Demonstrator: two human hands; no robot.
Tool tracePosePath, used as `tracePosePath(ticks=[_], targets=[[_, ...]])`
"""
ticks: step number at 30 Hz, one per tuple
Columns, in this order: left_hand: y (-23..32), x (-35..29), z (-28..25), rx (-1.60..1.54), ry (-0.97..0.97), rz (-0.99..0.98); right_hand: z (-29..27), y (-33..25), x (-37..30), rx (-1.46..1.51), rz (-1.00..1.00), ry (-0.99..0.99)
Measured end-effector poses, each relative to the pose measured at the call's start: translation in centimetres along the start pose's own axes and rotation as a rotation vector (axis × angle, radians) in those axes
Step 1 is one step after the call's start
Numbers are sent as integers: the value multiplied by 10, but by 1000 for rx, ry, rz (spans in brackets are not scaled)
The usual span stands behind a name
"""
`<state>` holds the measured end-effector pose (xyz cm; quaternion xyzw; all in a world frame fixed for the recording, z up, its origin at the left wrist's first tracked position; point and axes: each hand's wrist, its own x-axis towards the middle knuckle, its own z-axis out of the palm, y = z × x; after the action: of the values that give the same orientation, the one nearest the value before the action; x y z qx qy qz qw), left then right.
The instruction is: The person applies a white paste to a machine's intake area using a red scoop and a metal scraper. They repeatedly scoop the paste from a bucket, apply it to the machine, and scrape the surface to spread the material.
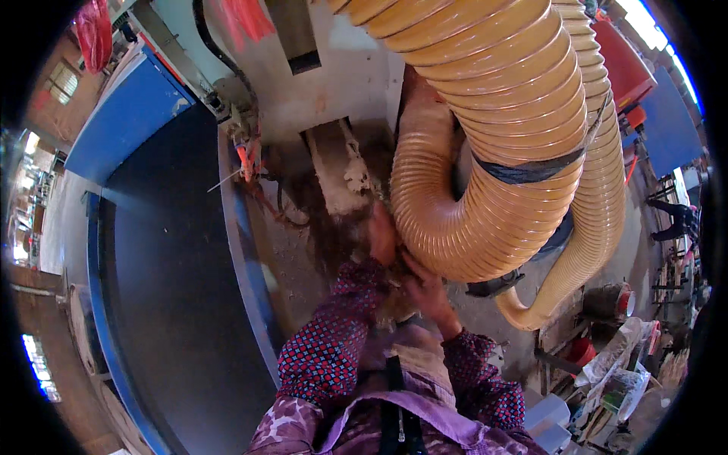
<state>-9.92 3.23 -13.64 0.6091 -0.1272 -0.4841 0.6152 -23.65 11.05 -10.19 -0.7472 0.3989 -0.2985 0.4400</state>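
Observation:
My left hand (pixel 381 236) reaches forward into the dusty space beside a large ribbed yellow-brown hose (pixel 432 205). It is smeared by motion, and its fingers are hard to make out. Close behind it, under the hose's lower bend, is my right hand (pixel 430 294). Its thumb and forefinger show apart, with no held thing visible. Brownish dusty matter (pixel 396 307) lies below the two hands. Ahead of my left hand, a pale clump (pixel 356 174) hangs by a dust-covered slot (pixel 334 182) in the machine's light housing (pixel 341 83).
A dark conveyor belt (pixel 174 288) with blue edges runs along the left. Black tape (pixel 531 168) wraps the hose. Loose cables (pixel 284 216) hang by the housing. A red bucket (pixel 580 353) and plastic bags (pixel 618 364) are at the lower right. A person (pixel 675 220) is far right.

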Motion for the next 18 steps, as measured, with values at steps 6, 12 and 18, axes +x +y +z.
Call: tracePosePath(ticks=[6, 12, 18], targets=[[-1, -5, 1, -3, -68, 103, 5, 31, -4, 45, -25, 5], [-12, -2, 2, 253, 56, 214, 1, 31, -8, -40, -69, 29], [-8, -4, -3, 252, 6, 258, 10, 49, -7, -21, -168, 63]])
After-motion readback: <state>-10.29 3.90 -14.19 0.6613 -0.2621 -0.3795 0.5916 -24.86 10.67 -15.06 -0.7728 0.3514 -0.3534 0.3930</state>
